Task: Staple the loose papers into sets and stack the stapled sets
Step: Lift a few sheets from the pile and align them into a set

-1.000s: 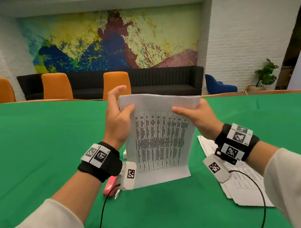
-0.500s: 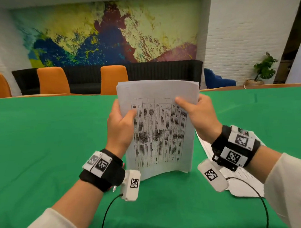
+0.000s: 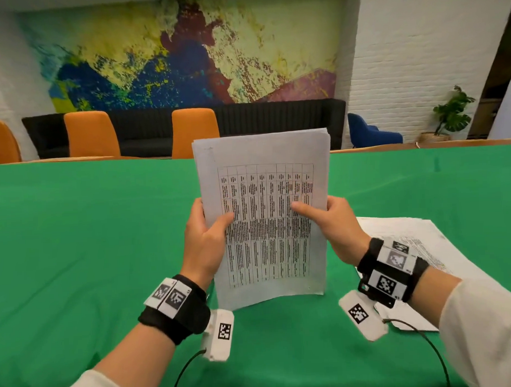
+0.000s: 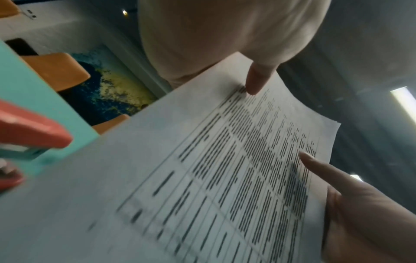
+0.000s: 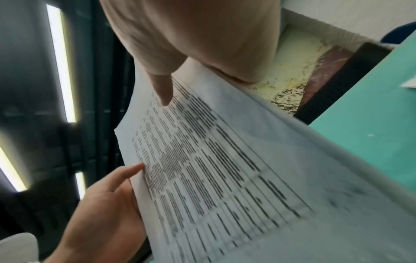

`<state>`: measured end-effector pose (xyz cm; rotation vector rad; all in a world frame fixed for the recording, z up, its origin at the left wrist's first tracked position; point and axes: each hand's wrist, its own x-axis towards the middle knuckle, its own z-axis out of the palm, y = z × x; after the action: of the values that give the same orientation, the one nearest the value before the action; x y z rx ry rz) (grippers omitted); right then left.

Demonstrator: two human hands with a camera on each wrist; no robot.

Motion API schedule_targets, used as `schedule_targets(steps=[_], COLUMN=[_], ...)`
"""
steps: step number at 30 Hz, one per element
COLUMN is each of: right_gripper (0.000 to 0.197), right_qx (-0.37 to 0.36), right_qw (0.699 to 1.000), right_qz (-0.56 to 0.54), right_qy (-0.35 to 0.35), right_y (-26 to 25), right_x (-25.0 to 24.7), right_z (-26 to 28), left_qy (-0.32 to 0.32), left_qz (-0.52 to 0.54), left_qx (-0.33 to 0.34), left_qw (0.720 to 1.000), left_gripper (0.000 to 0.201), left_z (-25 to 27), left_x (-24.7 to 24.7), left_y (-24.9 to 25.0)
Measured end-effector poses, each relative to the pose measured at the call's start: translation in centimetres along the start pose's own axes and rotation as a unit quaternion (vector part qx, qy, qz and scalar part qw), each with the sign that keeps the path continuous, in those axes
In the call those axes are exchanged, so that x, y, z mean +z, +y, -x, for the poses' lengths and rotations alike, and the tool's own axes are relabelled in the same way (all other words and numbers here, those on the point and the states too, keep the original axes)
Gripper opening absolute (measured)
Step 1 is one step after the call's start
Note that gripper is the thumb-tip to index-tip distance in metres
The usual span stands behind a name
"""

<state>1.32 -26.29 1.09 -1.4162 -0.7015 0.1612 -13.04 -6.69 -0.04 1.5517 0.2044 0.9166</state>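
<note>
The table print on the paper set (image 3: pixel 265 222) is too blurred to read, and the red stapler (image 4: pixel 27 131) is cut off by the left edge

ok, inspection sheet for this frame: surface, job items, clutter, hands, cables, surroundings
Surface: green table cover.
Job's things: held papers upright, lower edge at the cover; paper pile flat on the right; red stapler in left wrist view only.
Clutter: nothing seen.
Grippers: left hand and right hand grip the held papers' side edges.
Cables: black cables off both wrist units.
Surroundings: orange chairs, black sofa, mural, plant.
</note>
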Motion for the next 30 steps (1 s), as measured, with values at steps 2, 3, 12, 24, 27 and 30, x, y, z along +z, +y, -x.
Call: schedule_targets(steps=[2,3,12,24,27,30], right_gripper=[0.033,0.035,0.042,0.013,0.014,0.013], right_qx=[0.010,0.015,0.039,-0.079,-0.083,-0.049], right_qw=[1.000,1.000,0.999,0.996,0.996,0.998], right_qz=[-0.002,-0.006,-0.021,-0.041,-0.038,-0.013], right_qy=[0.005,0.008,0.011,0.005,0.022,0.035], right_y=[1.0,1.5,4.0,-3.8,-3.1,-0.8], right_x=[0.2,0.3,0.6,1.0,1.2,1.2], right_z=[0.2,0.3,1.4,-1.5,-1.4,-0.5], left_qy=[0.011,0.017,0.030,0.054,0.053,0.034], left_qz=[0.005,0.008,-0.011,-0.001,-0.020,-0.029], left_qx=[-0.014,-0.019,0.008,0.083,0.093,0.066], left_qw=[1.000,1.000,0.999,0.995,0.994,0.997], left_gripper=[0.030,0.030,0.038,0.031,0.029,0.029], left_z=[0.1,0.2,1.7,-2.1,-2.4,-1.1], left_x=[0.0,0.1,0.6,1.4,1.3,1.1], left_y=[-0.9,-1.4,-2.5,3.0,3.0,1.5])
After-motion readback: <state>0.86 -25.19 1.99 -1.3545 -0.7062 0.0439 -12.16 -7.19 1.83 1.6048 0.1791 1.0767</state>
